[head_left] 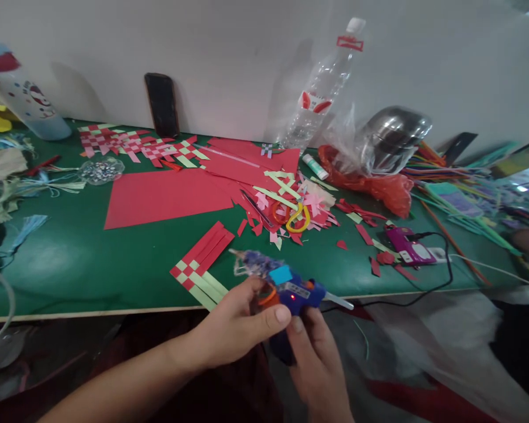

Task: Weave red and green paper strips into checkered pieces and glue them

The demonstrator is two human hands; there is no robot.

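A: Where is the blue plastic glue gun (297, 291)?

B: In both hands, at the front edge of the green table (70, 258), nozzle to the left. The left hand (240, 326) has thumb and fingers clamped around its body; the right hand (320, 358) is closed about the rear and handle, some fingertips hidden.

A: Which step is this?

B: Readying the gun, I'd judge; its red light glows. The nozzle is too blurred to show whether glue is out. The next move calls for a steady grip, hot tip clear of fingers.

A: What's around it?

B: A red and pale-green woven paper piece (189, 273) lies just beyond the left hand. Farther back are a large red paper sheet (158, 197) and yellow-handled scissors (300, 208) among pink and red paper scraps (315, 197).

A: Anything in the way?

B: Those scraps could stick, and the thin black cord (405, 305) on the right could snag.
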